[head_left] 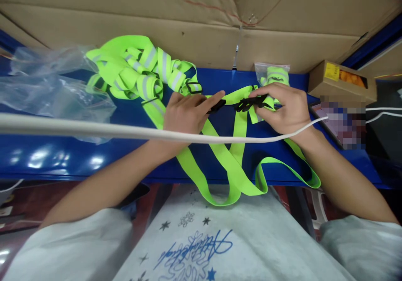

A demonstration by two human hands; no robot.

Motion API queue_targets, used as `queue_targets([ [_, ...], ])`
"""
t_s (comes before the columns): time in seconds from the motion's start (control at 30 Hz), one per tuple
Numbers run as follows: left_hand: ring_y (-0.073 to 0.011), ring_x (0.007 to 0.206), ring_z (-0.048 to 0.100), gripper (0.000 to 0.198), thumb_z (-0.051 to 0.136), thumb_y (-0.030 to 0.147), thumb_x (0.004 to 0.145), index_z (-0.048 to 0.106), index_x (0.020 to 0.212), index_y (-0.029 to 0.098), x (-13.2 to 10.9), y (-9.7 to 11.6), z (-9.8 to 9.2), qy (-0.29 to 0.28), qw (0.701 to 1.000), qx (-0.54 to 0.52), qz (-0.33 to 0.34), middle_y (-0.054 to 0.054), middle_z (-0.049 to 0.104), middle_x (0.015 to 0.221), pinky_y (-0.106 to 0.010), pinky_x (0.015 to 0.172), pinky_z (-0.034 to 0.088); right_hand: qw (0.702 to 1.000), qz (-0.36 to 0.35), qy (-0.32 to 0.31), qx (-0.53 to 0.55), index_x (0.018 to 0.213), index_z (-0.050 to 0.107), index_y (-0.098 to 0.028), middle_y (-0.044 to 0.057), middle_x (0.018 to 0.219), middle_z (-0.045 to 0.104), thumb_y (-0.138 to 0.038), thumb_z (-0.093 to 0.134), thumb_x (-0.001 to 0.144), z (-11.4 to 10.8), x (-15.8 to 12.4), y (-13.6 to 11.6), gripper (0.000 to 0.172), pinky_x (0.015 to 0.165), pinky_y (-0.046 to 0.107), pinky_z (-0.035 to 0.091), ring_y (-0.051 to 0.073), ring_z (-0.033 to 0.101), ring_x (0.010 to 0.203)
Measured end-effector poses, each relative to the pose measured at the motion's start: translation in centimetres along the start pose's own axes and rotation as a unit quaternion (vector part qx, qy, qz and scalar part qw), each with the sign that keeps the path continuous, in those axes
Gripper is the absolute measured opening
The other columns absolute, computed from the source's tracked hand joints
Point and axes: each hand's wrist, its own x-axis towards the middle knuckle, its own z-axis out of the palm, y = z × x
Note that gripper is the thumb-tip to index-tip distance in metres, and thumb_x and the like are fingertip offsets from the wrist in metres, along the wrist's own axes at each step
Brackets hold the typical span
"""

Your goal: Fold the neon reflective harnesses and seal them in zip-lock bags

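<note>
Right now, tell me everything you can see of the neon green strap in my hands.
The neon green strap looks like flat webbing. Its black, plastic-looking buckle pieces are apart, one in your left hand, one in your right hand. Below them, lengths cross over the blue tabletop and loop past its front edge, slack. A white cable crosses in front.

Heap of yellow-green straps with grey bands (135,69), one, on a blue bench (132,159). Clear plastic bags (53,101), crumpled, left of the heap. Left hand (188,113), at the heap's near right, holding a black buckle piece (217,106). Right hand (282,107), farther right of the heap, gripping a second black piece (251,102). Loose strap (226,163), looped, nearer the wearer than the heap. Bagged bundle (278,75), right of the heap. Carton with orange contents (342,92), far right of the heap.
</note>
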Motion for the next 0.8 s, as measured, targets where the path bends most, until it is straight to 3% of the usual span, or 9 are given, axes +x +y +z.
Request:
queue_targets([
  [0.1, -0.0345, 0.118, 0.069, 0.059, 0.047, 0.024, 0.107, 0.050, 0.165, 0.034, -0.2, 0.0, 0.2, 0.001, 0.999, 0.049, -0.011, -0.016, 0.068, 0.132, -0.055, 0.110, 0.053, 0.997, 0.008, 0.008, -0.081, 0.125, 0.077, -0.033, 0.006, 0.102, 0.075, -0.023, 0.068, 0.094, 0.0, -0.5, -0.6, 0.034, 0.089, 0.048, 0.058, 0.028, 0.071, 0.096],
  [0.23, -0.0378, 0.127, 0.062, 0.068, 0.040, 0.038, 0.111, 0.025, 0.175, 0.021, -0.8, 0.8, 1.2, -0.033, 0.998, -0.037, -0.024, -0.023, 0.051, 0.146, -0.055, 0.111, 0.054, 0.983, -0.044, 0.025, -0.178, 0.143, 0.071, -0.032, 0.005, 0.088, 0.067, -0.027, 0.068, 0.093, 0.8, -1.3, -1.1, 0.051, 0.087, 0.047, 0.053, 0.026, 0.066, 0.088],
  [0.4, -0.0392, 0.128, 0.060, 0.073, 0.040, 0.042, 0.110, 0.014, 0.176, 0.022, -1.1, 1.4, 2.3, -0.042, 0.993, -0.108, -0.027, -0.024, 0.042, 0.150, -0.057, 0.110, 0.055, 0.968, -0.096, 0.056, -0.224, 0.148, 0.067, -0.033, 0.002, 0.084, 0.061, -0.019, 0.064, 0.089, 2.1, -1.8, -1.3, 0.060, 0.084, 0.043, 0.049, 0.021, 0.062, 0.082],
  [0.6, -0.0360, 0.130, 0.058, 0.078, 0.047, 0.049, 0.109, 0.016, 0.175, 0.022, -1.0, 1.1, 2.2, -0.042, 0.989, -0.140, -0.040, -0.023, 0.038, 0.157, -0.054, 0.117, 0.052, 0.957, -0.079, 0.065, -0.272, 0.151, 0.065, -0.034, 0.003, 0.082, 0.058, -0.021, 0.060, 0.094, 2.1, -1.7, -1.7, 0.058, 0.079, 0.041, 0.046, 0.021, 0.059, 0.079],
  [0.8, -0.0364, 0.150, 0.046, 0.089, 0.061, 0.061, 0.103, 0.021, 0.175, 0.026, -1.1, 1.0, 2.0, -0.050, 0.976, -0.208, -0.041, -0.017, 0.042, 0.163, -0.053, 0.127, 0.045, 0.949, -0.056, 0.053, -0.306, 0.151, 0.065, -0.031, 0.005, 0.083, 0.060, -0.012, 0.054, 0.094, 2.3, -1.5, -1.6, 0.061, 0.080, 0.042, 0.045, 0.022, 0.058, 0.078],
])
